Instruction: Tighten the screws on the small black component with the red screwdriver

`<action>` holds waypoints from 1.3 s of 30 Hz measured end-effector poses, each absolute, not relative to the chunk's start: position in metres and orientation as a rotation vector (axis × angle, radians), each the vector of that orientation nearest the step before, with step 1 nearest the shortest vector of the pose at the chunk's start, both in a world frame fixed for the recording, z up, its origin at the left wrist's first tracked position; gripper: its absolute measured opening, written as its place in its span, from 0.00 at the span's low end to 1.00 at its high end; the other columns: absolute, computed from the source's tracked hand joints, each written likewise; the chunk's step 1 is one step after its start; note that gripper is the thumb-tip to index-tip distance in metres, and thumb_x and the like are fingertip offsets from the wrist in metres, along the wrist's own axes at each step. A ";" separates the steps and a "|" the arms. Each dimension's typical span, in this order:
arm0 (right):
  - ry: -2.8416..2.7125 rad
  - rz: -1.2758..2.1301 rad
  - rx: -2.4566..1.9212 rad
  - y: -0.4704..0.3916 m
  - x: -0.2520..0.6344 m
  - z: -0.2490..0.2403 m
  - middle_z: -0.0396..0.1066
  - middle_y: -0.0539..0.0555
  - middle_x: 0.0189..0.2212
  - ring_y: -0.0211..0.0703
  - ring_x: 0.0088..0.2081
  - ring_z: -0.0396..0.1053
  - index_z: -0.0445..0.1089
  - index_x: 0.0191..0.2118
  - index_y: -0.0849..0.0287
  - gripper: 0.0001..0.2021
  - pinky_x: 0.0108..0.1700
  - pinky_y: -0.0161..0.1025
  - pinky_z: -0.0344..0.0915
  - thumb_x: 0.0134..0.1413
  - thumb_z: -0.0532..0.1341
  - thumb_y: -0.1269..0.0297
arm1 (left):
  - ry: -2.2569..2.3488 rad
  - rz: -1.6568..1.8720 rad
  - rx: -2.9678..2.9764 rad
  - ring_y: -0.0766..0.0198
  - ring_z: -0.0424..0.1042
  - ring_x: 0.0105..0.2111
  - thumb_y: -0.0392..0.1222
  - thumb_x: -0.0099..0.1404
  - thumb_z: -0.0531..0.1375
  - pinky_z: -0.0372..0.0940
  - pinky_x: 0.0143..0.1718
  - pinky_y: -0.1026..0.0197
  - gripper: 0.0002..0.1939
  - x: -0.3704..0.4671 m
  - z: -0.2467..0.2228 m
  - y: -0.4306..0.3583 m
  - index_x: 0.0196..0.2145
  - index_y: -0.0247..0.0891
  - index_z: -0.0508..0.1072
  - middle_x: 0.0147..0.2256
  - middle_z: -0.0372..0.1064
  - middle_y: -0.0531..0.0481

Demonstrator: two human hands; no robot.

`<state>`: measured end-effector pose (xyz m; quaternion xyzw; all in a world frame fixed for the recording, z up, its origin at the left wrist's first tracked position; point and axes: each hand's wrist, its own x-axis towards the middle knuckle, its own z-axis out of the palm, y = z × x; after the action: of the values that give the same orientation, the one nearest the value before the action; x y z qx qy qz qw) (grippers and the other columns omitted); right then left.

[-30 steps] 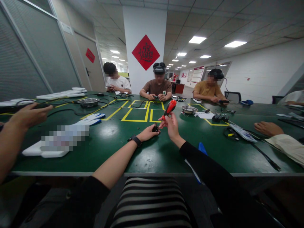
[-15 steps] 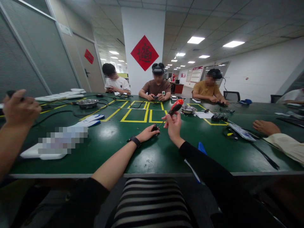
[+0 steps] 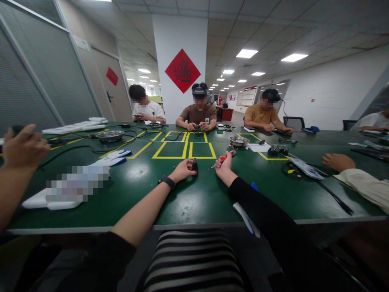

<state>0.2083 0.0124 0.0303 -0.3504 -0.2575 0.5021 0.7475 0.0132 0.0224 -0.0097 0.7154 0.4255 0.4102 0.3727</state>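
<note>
My left hand point(image 3: 183, 170) is closed around a small dark part point(image 3: 195, 165) just above the green table, near its middle. The part stands roughly upright and its kind is too small to make out. To the right, my right hand point(image 3: 225, 166) is closed on a red and black screwdriver point(image 3: 224, 158). Its handle leans up to the right and its thin tip points left, apart from the dark part. Under my right forearm lies a blue and white glove point(image 3: 246, 219), partly hidden and hanging over the table edge.
On the green table point(image 3: 136, 207) are metal bowls point(image 3: 238, 141), several black parts point(image 3: 278, 150) on the right, gloves point(image 3: 112, 157) and cables point(image 3: 73, 149) on the left. A neighbour's hand point(image 3: 26, 148) is at far left, another's hand point(image 3: 338, 161) at right. People sit opposite.
My right hand has lowered the screwdriver from upright to a flatter tilt, its tip now away from the dark part. My left hand has shifted slightly left, still holding the part.
</note>
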 end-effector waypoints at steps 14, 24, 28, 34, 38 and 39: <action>-0.511 1.110 -0.818 0.008 0.202 0.027 0.49 0.42 0.10 0.29 0.11 0.47 0.49 0.18 0.56 0.21 0.11 0.29 0.44 0.52 0.50 0.47 | 1.286 1.151 1.933 0.62 0.69 0.27 0.54 0.54 0.59 0.61 0.30 0.62 0.18 0.014 -0.010 0.025 0.30 0.34 0.71 0.27 0.71 0.49; -0.677 0.886 -0.927 0.025 0.186 0.008 0.54 0.43 0.10 0.32 0.13 0.53 0.57 0.19 0.57 0.18 0.15 0.32 0.48 0.47 0.58 0.49 | 1.849 1.251 1.876 0.54 0.68 0.34 0.52 0.63 0.50 0.59 0.33 0.59 0.18 -0.067 0.026 0.092 0.38 0.33 0.64 0.33 0.68 0.41; -0.718 0.916 -0.893 0.024 0.191 0.003 0.55 0.44 0.11 0.31 0.12 0.51 0.57 0.19 0.58 0.19 0.14 0.31 0.46 0.48 0.56 0.49 | 2.293 0.871 1.963 0.51 0.68 0.39 0.51 0.65 0.48 0.59 0.35 0.59 0.21 -0.127 0.030 0.108 0.40 0.27 0.64 0.40 0.67 0.33; -0.640 0.974 -0.827 0.021 0.193 0.005 0.54 0.44 0.11 0.29 0.11 0.49 0.57 0.19 0.59 0.18 0.13 0.29 0.44 0.49 0.57 0.51 | 2.521 0.541 1.996 0.46 0.63 0.44 0.51 0.62 0.52 0.58 0.39 0.55 0.24 -0.175 0.018 0.086 0.43 0.22 0.64 0.46 0.60 0.29; -0.698 0.979 -0.830 0.019 0.189 0.005 0.51 0.43 0.10 0.29 0.12 0.49 0.58 0.18 0.59 0.20 0.13 0.29 0.44 0.49 0.57 0.50 | 2.666 0.428 2.153 0.45 0.60 0.45 0.47 0.62 0.53 0.56 0.40 0.54 0.19 -0.183 0.014 0.073 0.42 0.27 0.66 0.44 0.61 0.33; -0.709 0.979 -0.830 0.018 0.189 0.005 0.51 0.43 0.10 0.29 0.12 0.49 0.58 0.18 0.59 0.20 0.13 0.29 0.44 0.49 0.57 0.50 | 2.692 0.400 2.223 0.46 0.59 0.45 0.46 0.62 0.53 0.56 0.40 0.54 0.17 -0.183 0.014 0.072 0.42 0.29 0.67 0.44 0.61 0.34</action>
<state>0.1887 0.0185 0.0049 -0.3790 -0.3236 0.4469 0.7429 -0.1833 0.0718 0.0138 0.6216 0.7528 0.1118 -0.1854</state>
